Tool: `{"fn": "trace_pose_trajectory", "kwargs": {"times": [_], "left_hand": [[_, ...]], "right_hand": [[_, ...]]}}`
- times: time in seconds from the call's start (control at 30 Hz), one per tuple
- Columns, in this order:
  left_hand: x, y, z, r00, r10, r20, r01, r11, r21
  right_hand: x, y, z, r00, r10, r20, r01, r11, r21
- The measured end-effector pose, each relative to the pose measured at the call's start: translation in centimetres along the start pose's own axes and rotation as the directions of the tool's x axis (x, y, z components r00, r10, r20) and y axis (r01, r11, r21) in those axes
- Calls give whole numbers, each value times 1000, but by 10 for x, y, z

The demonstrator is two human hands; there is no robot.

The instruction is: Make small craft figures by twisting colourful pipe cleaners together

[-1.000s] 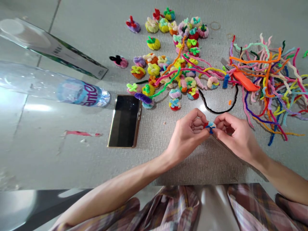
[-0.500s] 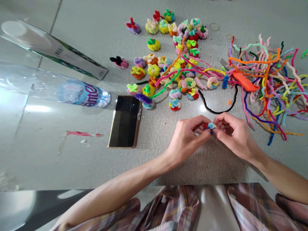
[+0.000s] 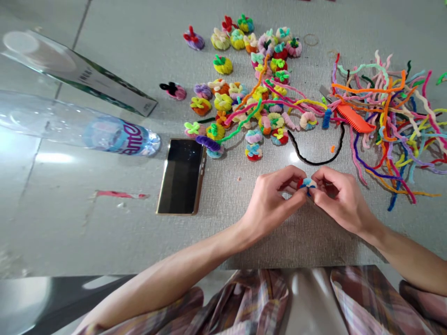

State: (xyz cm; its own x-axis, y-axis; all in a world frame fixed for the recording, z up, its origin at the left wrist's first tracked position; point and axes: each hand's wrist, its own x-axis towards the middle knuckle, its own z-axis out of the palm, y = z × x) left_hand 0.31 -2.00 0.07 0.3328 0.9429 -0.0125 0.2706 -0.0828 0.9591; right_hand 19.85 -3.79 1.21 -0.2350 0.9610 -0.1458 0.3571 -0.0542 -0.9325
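Pinching a small red, white and blue ornament [image 3: 307, 184] between fingertips, the left hand [image 3: 274, 200] and right hand [image 3: 344, 200] are right of the phone [image 3: 181, 179]. Similar ornaments [image 3: 222, 101] lie mostly beyond and right of the phone; a bottle [image 3: 129, 135] is near its far left corner.

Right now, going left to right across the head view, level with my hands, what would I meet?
Red strip, phone, tiny pinkish bit, your left hand, the small multicolored fuzzy piece pinched between both hands, your right hand, then the lower ends of the loose fuzzy strands.
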Motion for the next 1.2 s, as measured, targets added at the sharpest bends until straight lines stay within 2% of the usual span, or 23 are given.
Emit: {"fn": "trace_pose_trajectory", "kwargs": {"times": [0.07,0.1,0.17,0.23,0.3,0.37,0.5,0.57,0.63,0.73,0.8,0.87,0.97,1.2], "left_hand": [[1,-2,-1,990,138,-37,-136,989,48],[0,-3,-3,970,231,-74,-224,970,92],[-2,-6,-5,891,429,-150,-394,894,213],[-5,-8,-7,795,581,-176,-510,796,325],[-10,-10,-9,727,666,-165,-584,727,362],[-12,-11,-8,716,675,-178,-597,724,346],[-10,-9,-4,785,574,-233,-516,814,266],[-6,-7,-1,804,555,-213,-541,831,128],[-4,-6,-1,842,508,-185,-524,850,-53],[-3,-3,-1,943,296,-150,-328,900,-287],[-3,-2,0,986,121,-116,-160,888,-431],[-3,-3,1,998,-15,-63,-22,836,-549],[-4,-7,3,992,-126,7,100,753,-651],[-3,-11,5,976,-215,46,181,668,-721]], "right_hand": [[-1,-1,0,996,-85,-26,85,996,-28],[-2,-2,-1,990,-136,-37,134,990,-35],[-5,-3,-1,970,-239,-44,239,971,-3],[-10,-4,-2,952,-305,-31,306,949,80],[-14,-4,-1,942,-336,-21,335,927,166],[-17,-4,0,942,-335,-27,332,918,216],[-17,-2,4,950,-302,-79,312,921,233],[-15,-1,5,944,-315,-101,330,919,217],[-13,0,5,932,-343,-115,360,915,185],[-11,0,4,944,-313,-103,326,930,171],[-11,0,4,969,-236,-76,247,946,211],[-11,0,4,986,-157,-54,166,950,263],[-10,0,3,995,-93,-47,103,945,312],[-8,0,4,994,-79,-70,94,968,235]]}}
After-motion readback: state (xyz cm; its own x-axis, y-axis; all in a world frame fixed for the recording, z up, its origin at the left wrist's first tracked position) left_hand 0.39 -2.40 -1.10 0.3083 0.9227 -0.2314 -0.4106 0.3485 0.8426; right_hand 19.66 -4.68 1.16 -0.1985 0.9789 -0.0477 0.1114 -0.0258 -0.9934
